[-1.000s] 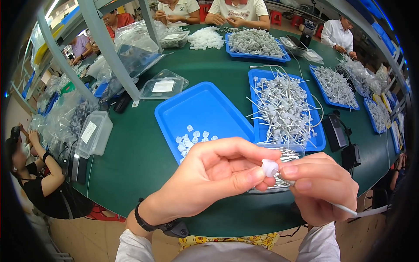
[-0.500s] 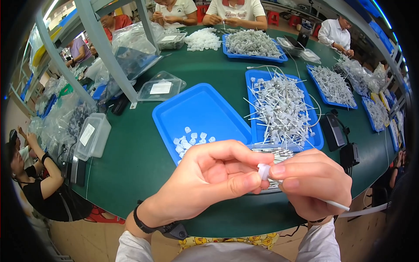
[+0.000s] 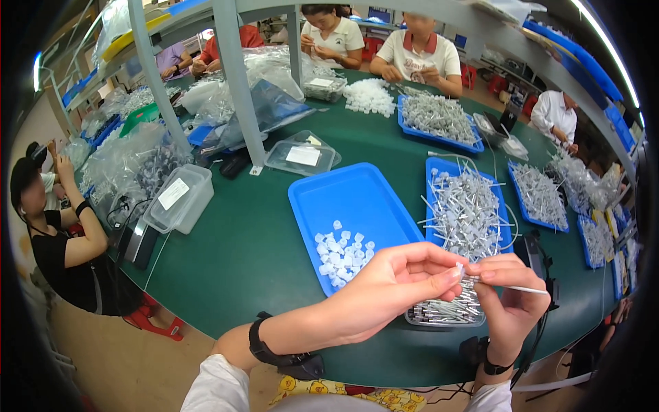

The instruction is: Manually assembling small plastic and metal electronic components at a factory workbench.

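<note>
My left hand pinches a small white plastic cap between thumb and fingertips. Facing it, my right hand is closed on a thin white rod, whose metal end points left at the cap. The two meet at the fingertips; how far the rod enters the cap is hidden. Below my hands, a clear box holds many metal-tipped rods. To the left, loose white caps lie in the near part of a blue tray. Behind my right hand, another blue tray is heaped with capped rods.
Further blue trays of capped rods and a pile of white caps lie across the green table. A grey shelf post rises at the left, near clear plastic boxes. Co-workers sit around the table.
The whole view has shifted, so the table and trays appear farther right and lower. My hands stay together over the box of rods, still holding the cap and the rod.
</note>
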Motion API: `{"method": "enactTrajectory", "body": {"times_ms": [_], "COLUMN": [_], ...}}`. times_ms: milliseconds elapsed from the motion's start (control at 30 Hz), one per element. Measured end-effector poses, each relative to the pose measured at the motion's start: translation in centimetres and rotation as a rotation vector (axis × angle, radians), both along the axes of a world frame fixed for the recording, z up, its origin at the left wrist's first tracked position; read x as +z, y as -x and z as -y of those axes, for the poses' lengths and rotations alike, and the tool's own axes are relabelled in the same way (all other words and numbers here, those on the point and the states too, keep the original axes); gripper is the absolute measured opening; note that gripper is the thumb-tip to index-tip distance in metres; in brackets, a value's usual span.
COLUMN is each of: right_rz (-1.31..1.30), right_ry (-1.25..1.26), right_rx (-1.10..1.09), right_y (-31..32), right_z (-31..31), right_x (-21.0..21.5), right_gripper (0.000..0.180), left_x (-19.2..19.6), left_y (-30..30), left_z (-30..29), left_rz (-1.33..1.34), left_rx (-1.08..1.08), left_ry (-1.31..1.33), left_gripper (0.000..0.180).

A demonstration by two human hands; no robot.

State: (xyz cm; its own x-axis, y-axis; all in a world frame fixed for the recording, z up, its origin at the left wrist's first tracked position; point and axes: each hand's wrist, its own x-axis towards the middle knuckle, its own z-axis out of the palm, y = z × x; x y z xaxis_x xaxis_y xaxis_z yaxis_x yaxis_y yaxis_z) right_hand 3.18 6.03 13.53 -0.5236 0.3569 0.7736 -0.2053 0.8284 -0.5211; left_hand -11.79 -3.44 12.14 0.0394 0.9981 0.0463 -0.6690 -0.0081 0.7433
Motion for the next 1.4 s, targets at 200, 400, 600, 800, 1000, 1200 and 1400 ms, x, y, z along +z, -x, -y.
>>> {"method": "enactTrajectory", "body": {"times_ms": [200,400,600,800,1000,1200,1400], "right_rz": [0.001,0.186,0.367,0.119,0.213,0.484,0.476], "right_ry": [0.194,0.182,0.087,-0.225,-0.126,0.163,0.216], "right_rx": [0.01,0.14,-0.027,-0.588,-0.893,-0.801,-0.737], "right_y": [0.2,0.3,0.6,0.8,2.7,4.8,5.7], "right_z": [0.2,-1.1,-3.6,-13.6,-23.8,-26.2,-27.3], "right_x": [0.3,2.5,6.5,14.6,21.3,22.8,22.6], "right_gripper": [0.019,0.031,0.029,0.021,0.059,0.065,0.07], "left_x": [-0.1,-0.3,-0.5,0.3,0.8,1.0,1.1], "left_y": [0.1,0.3,1.7,2.3,2.7,3.0,3.1], "left_z": [-0.2,-0.7,-1.1,-1.0,-0.6,-0.3,-0.3], "left_rz": [0.004,0.229,0.363,0.411,0.415,0.44,0.431], "left_rx": [-0.01,0.026,0.024,0.056,0.053,0.062,0.048], "left_ry": [0.043,0.064,0.094,0.099,0.067,0.035,0.018], "left_gripper": [0.027,0.027,0.026,0.023,0.023,0.022,0.022]}}
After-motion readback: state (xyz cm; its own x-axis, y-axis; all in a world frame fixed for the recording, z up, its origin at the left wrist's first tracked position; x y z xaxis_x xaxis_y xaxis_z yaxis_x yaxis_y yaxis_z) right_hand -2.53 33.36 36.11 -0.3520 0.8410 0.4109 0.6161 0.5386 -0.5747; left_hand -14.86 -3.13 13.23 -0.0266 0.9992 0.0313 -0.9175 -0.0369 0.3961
